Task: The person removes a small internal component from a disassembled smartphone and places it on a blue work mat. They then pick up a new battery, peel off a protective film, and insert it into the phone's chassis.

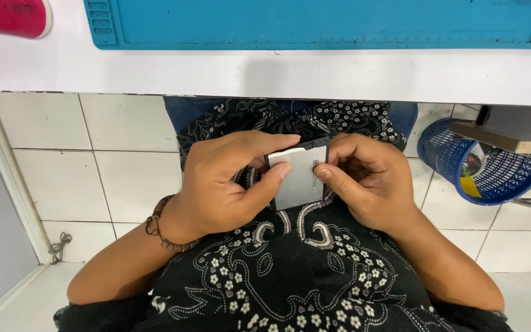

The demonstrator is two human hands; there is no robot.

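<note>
Person seated, both hands held over the lap, below the near edge of a white workbench (265,74). Between the hands: a small flat rectangular panel (299,178), pale grey face with a dark border along its top and right edge, looks like a phone screen or display module, can't say for certain.

Left hand (222,187) is closed round the panel's left edge, thumb (271,181) pressed on the face, other fingers curled over the top and behind. Beaded bracelet (158,227) on that wrist. Right hand (367,181) pinches the right edge, thumb tip (322,174) on the face near the dark border, fingers bent over the top. Both grips tight, no open fingers.

Panel sits mid-air above the black floral-print garment (290,270), just short of the bench, not resting on anything.

Surroundings: blue work mat (321,24) on the bench top far side, red object (10,15) at far left, blue mesh basket (483,166) on the white tiled floor (93,160) to the right.

Risks, as a judgement: the panel is thin and gripped only at its edges, so uneven thumb pressure could flex or crack it. A slip would drop it onto the lap or the hard tiles. Thumbs on the face may smudge or scratch it.
</note>
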